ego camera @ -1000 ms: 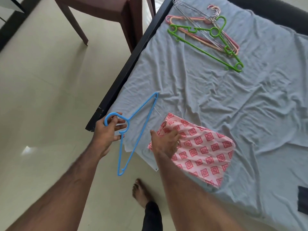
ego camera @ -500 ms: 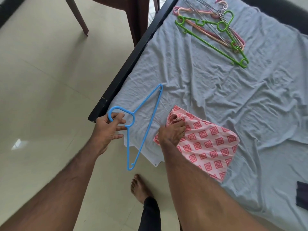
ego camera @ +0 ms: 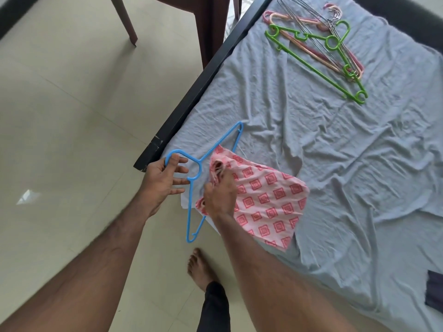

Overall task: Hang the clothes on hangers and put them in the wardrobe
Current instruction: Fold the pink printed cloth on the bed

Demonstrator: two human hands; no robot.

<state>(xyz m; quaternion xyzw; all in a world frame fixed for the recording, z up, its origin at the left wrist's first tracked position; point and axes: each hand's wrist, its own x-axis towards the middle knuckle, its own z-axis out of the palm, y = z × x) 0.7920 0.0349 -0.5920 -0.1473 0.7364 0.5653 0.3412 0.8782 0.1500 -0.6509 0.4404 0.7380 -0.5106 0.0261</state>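
Note:
A blue plastic hanger (ego camera: 190, 202) hangs over the near corner of the bed. My left hand (ego camera: 163, 180) holds it by the hook, with one finger through the loop and the other fingers spread. A pink garment (ego camera: 266, 202) with a red square pattern lies on the grey sheet beside it. My right hand (ego camera: 220, 192) grips the bunched edge of that garment, which overlaps the hanger's lower bar.
A pile of spare hangers (ego camera: 318, 46), green, pink and wire, lies at the far end of the bed (ego camera: 335, 144). A dark cloth (ego camera: 435, 291) shows at the right edge. A wooden chair (ego camera: 206, 25) stands beside the bed frame. My bare foot (ego camera: 200, 267) is on the tiled floor.
The garment's bunched edge has been pulled left over the hanger's lower bar. My left-hand fingers have spread out around the hook.

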